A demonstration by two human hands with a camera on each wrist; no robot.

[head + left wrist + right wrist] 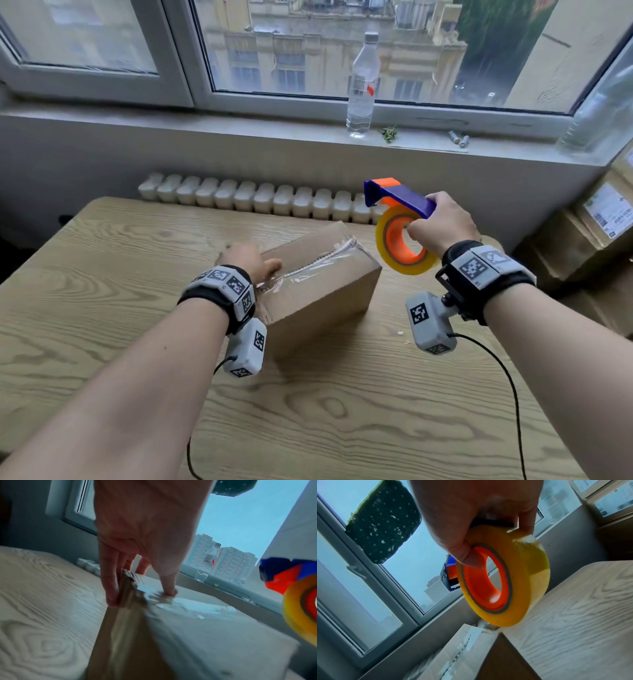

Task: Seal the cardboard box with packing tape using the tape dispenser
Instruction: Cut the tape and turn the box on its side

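A closed cardboard box point(318, 291) sits on the wooden table point(102, 274), with a wrinkled strip of clear tape point(315, 265) along its top seam. My left hand point(248, 262) holds the box's near-left corner, thumb point(169, 588) pressing the tape end on top and fingers point(110, 585) down the side. My right hand point(442, 226) grips the blue and orange tape dispenser point(397, 195) with its yellowish tape roll point(400, 246), lifted in the air to the right of the box. In the right wrist view the tape roll point(522, 577) hangs above the box point(462, 655).
A white radiator point(257, 200) runs behind the table. On the windowsill stand a clear water bottle point(363, 85), a small sprig and two batteries point(459, 138). Stacked cardboard parcels point(596, 233) stand at the right. Wrist camera cables point(507, 377) trail over the table.
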